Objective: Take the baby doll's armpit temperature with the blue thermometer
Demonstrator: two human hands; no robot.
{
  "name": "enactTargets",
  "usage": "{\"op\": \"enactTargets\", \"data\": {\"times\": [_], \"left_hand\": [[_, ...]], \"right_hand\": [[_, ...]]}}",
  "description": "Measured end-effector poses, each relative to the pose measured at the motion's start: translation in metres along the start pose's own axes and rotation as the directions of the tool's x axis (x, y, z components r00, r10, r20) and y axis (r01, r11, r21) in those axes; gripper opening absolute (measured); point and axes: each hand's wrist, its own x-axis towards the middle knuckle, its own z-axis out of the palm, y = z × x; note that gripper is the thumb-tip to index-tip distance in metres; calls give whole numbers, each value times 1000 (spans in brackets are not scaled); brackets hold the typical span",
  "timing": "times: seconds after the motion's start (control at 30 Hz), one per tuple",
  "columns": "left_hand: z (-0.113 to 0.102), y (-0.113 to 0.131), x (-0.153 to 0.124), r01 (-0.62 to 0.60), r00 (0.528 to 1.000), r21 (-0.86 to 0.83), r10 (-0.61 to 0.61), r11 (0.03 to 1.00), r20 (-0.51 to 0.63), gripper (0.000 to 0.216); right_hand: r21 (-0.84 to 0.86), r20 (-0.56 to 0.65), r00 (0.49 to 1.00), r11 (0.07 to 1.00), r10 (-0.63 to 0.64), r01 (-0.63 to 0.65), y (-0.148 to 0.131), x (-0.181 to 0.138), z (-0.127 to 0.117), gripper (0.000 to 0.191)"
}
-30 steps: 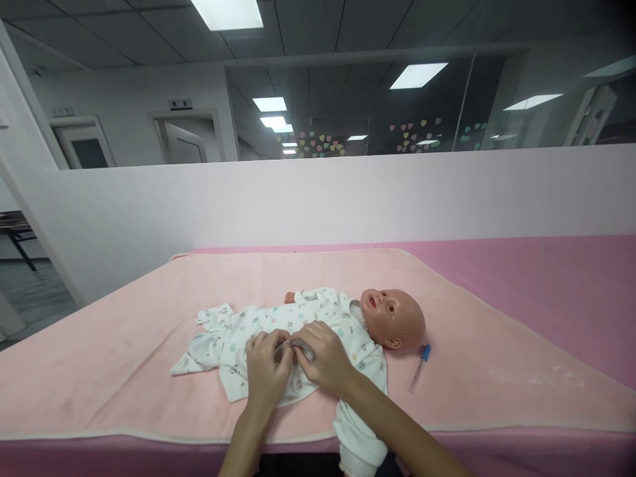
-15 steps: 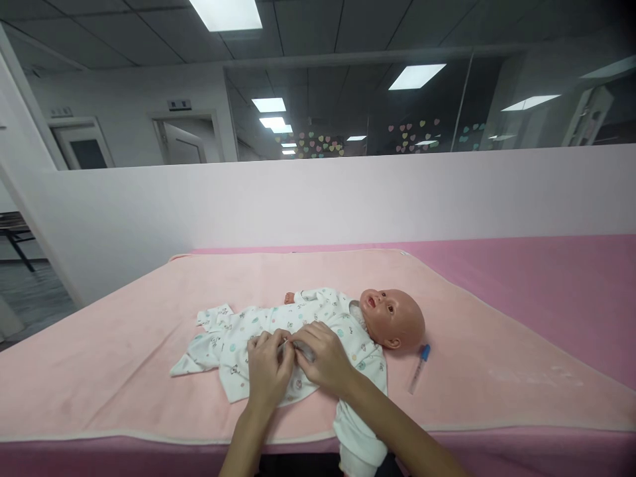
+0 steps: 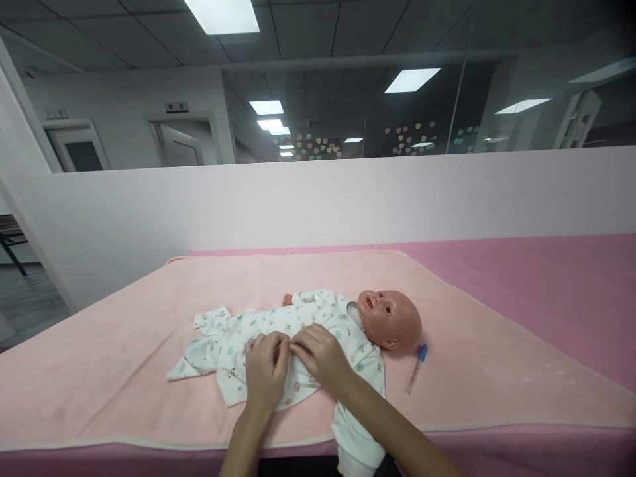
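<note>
Baby doll (image 3: 390,323) stretches sideways on a blanket (image 3: 119,344), head (image 3: 406,321) to the right, as left hand (image 3: 264,366) and right hand (image 3: 322,352) pinch its garment (image 3: 231,341).

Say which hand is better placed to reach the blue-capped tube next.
Likely the right hand: it is nearer the blue-capped tube, which lies beside the doll's head. The left hand is farther off, with the right arm in between. Both hands are at the doll's clothing.
</note>
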Motion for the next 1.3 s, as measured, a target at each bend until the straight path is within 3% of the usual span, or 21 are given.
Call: {"op": "enactTargets", "data": {"times": [0.33,0.47,0.6,0.67,0.8,0.97,1.07,1.13,1.2,1.3], "left_hand": [[2,-1,0,-47,999,13,47,999,2,25],[1,5,0,-55,998,11,55,998,8,27],[-1,9,1,40,998,94,-36,995,-44,27],[-1,7,2,113,991,168,-98,979,-94,25],[0,2,3,139,983,302,-96,943,-154,23],[-9,12,14,22,969,471,97,882,-228,19],[-7,27,36,-79,974,399,156,913,-165,19],[4,37,54,-151,985,232,165,961,-42,19],[21,46,71,-167,971,2,165,986,171,17],[49,51,86,-35,903,-243,134,970,408,17]], "right_hand": [[40,-65,994,995,93,-90,1,-2,4,5],[44,-79,985,987,155,-152,1,-2,6,14],[72,-44,976,975,214,-211,-1,2,2,19],[113,-86,959,959,271,-261,-3,5,-2,24],[180,-258,906,938,336,-297,-7,3,-25,23],[126,-464,791,914,399,-387,-10,-41,-84,10],[44,-530,705,845,472,-533,1,-79,-120,13],[-49,-552,656,766,514,-641,13,-100,-136,18],[-157,-522,649,686,553,-710,24,-116,-144,20],[-290,-426,670,610,608,-738,38,-130,-143,20]]}}
